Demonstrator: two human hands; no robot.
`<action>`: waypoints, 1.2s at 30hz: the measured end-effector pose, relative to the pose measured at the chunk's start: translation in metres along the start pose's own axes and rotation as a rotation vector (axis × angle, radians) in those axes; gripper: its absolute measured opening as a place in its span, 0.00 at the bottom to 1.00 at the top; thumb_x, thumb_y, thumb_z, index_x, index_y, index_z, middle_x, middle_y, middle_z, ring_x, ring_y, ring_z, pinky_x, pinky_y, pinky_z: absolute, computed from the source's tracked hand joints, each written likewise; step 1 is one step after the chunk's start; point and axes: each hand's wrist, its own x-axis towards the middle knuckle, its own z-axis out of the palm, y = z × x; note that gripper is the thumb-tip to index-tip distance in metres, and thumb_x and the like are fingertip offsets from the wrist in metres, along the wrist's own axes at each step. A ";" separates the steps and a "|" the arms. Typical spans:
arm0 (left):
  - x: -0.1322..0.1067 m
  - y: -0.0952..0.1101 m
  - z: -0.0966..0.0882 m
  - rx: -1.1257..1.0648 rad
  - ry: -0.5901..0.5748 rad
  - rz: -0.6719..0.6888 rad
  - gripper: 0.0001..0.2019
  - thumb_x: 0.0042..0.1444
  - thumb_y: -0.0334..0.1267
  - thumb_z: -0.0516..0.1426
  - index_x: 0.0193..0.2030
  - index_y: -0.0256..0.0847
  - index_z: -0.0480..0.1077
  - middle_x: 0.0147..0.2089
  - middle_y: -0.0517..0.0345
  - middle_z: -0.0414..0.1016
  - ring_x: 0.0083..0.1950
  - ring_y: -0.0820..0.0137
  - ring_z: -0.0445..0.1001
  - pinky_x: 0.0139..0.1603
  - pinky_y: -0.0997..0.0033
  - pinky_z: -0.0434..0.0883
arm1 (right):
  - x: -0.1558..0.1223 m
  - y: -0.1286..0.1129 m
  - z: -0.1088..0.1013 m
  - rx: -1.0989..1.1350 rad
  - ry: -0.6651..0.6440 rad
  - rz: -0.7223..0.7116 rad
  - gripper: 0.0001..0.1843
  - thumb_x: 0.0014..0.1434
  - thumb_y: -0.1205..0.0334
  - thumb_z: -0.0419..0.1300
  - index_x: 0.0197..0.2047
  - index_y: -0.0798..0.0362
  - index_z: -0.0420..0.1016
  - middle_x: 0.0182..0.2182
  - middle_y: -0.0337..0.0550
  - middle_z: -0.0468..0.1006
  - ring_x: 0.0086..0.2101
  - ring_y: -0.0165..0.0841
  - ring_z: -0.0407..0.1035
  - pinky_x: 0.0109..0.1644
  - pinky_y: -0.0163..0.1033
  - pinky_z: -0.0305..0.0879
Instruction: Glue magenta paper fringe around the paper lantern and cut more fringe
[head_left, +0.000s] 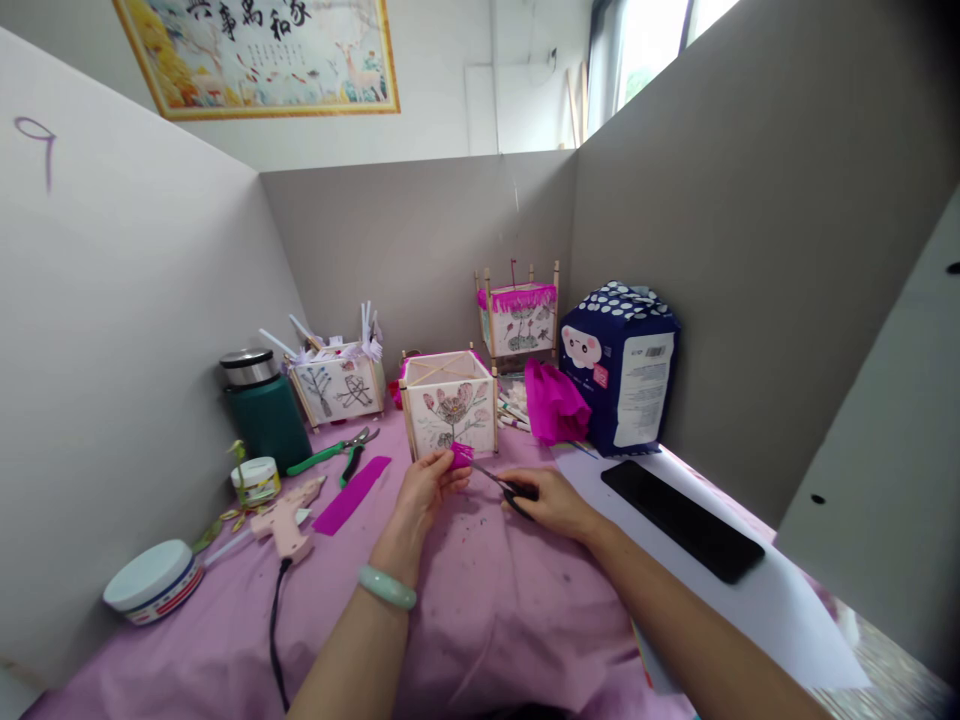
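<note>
Between the fingers of my left hand is a small folded piece of magenta paper. My right hand grips black-handled scissors, whose blades point left and reach the edge of the paper. Whether the blades are apart is too small to tell. Just beyond both hands stands a square lantern-like box with wooden corner sticks and a flower drawing on its front. A flat magenta paper strip lies on the cloth to the left of my left hand.
Left are a pink glue gun, green-handled pliers, a white tub and a dark green flask. Behind stand a second drawn box and a fringed one. Right are crumpled magenta paper, a blue package and a black phone.
</note>
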 end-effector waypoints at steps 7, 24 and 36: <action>-0.001 -0.001 0.001 0.013 -0.011 -0.011 0.04 0.58 0.25 0.55 0.32 0.32 0.68 0.25 0.52 0.77 0.26 0.70 0.78 0.25 0.75 0.75 | 0.000 -0.002 0.000 -0.004 0.008 0.003 0.18 0.53 0.59 0.62 0.48 0.51 0.77 0.40 0.42 0.81 0.37 0.35 0.73 0.44 0.37 0.68; -0.004 0.001 0.003 0.016 -0.016 -0.016 0.05 0.59 0.25 0.55 0.32 0.32 0.68 0.25 0.53 0.77 0.25 0.71 0.78 0.25 0.76 0.75 | 0.000 0.001 -0.001 -0.023 0.011 -0.015 0.16 0.56 0.61 0.60 0.48 0.50 0.78 0.39 0.41 0.82 0.36 0.34 0.74 0.43 0.36 0.67; 0.001 -0.003 0.000 0.038 -0.030 -0.005 0.03 0.56 0.26 0.58 0.32 0.32 0.68 0.27 0.50 0.77 0.27 0.69 0.78 0.27 0.75 0.76 | 0.001 -0.005 -0.001 -0.020 0.011 -0.002 0.17 0.54 0.59 0.61 0.48 0.50 0.78 0.40 0.42 0.81 0.36 0.35 0.74 0.44 0.38 0.68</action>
